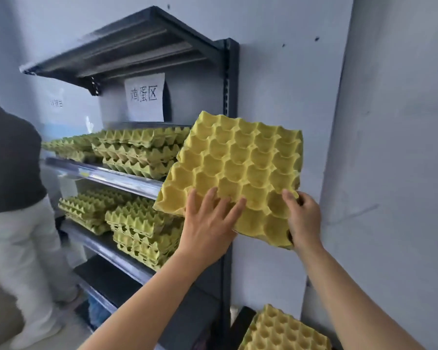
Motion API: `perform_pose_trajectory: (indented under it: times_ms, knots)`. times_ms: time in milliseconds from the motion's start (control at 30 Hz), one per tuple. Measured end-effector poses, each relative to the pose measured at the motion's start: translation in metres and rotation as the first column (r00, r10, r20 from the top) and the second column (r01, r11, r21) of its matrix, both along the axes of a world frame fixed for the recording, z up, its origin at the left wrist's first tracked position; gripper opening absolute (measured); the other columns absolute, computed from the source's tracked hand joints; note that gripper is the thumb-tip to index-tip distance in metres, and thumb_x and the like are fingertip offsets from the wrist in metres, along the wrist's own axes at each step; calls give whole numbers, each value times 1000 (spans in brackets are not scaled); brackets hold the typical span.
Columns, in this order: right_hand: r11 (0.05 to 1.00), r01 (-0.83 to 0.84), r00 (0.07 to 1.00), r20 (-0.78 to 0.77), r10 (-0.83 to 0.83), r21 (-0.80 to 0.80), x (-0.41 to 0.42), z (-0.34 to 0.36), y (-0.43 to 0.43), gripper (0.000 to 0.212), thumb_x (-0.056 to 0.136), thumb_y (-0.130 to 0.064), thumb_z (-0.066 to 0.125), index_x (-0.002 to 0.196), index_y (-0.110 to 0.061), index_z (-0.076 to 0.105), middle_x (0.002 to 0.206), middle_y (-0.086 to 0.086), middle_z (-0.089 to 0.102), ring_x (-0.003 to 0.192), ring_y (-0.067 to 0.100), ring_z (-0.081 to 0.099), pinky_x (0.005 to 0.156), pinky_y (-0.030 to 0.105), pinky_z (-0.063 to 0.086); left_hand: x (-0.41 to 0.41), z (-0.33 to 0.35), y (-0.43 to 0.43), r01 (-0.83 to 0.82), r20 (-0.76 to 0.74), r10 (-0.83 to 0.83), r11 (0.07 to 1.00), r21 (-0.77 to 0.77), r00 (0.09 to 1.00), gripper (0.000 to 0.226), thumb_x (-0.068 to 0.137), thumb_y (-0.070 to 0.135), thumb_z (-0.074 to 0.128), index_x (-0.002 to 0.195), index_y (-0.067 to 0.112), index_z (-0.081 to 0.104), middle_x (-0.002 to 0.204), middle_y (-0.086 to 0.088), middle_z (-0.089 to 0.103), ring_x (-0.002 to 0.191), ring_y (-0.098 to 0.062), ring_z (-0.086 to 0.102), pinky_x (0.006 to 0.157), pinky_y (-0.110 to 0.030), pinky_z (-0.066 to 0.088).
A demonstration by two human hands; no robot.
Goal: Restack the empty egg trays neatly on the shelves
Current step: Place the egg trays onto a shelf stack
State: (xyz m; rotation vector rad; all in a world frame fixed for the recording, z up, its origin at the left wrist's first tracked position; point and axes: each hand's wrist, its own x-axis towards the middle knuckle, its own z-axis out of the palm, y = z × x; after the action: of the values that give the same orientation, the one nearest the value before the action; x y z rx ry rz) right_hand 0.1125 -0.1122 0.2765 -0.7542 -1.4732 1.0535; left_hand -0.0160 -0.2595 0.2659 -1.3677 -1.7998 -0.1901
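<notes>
Gripping with our right hand (304, 221) the near corner of the tray (238, 168), thumb on top and fingers curled beneath, we press our left hand (211, 223) flat on its cups, fingers spread, to steady it. We hold it tilted in the air just beside the shelf (106, 175), likely so that it slides onto the stack (139, 152) there. A spare pile (283, 329) waits lower right.

Tally by kind
Two hands are seen, the left hand (208, 223) and the right hand (302, 218); one held egg tray (238, 168), four tray stacks (137, 152) spread over two shelves (106, 174), one lower-right tray (283, 329), one paper sign (144, 99) and one bystander (10, 160) are counted.
</notes>
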Motion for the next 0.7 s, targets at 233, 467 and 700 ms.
perform_pose_trajectory:
  times_ms: [233, 467, 700]
  knots:
    - [957, -289, 942, -174, 286, 8, -95, 59, -38, 19, 92, -26, 59, 106, -16, 67, 104, 6, 71, 98, 22, 67, 92, 49, 52, -111, 69, -32, -8, -36, 13, 992, 126, 999, 98, 46, 15, 87, 130, 32, 41, 116, -1, 62, 120, -36, 50, 98, -69, 29]
    - [875, -320, 947, 115, 298, 364, -177, 100, -42, 54, 93, -34, 57, 143, -36, 35, 135, -23, 35, 126, -3, 31, 104, 24, 28, -209, 128, -44, -12, 46, 3, 982, 186, 999, 77, 79, 15, 69, 143, 38, 32, 139, 9, 47, 140, -25, 24, 113, -57, 9]
    - [834, -299, 942, 284, 179, 464, -270, 139, -20, 41, 93, -48, 50, 128, -27, 49, 112, -4, 58, 107, 17, 54, 91, 37, 44, -299, 161, -34, -45, 34, 37, 961, 274, 999, 69, 79, 6, 68, 138, 29, 43, 133, 3, 55, 133, -27, 38, 110, -51, 26]
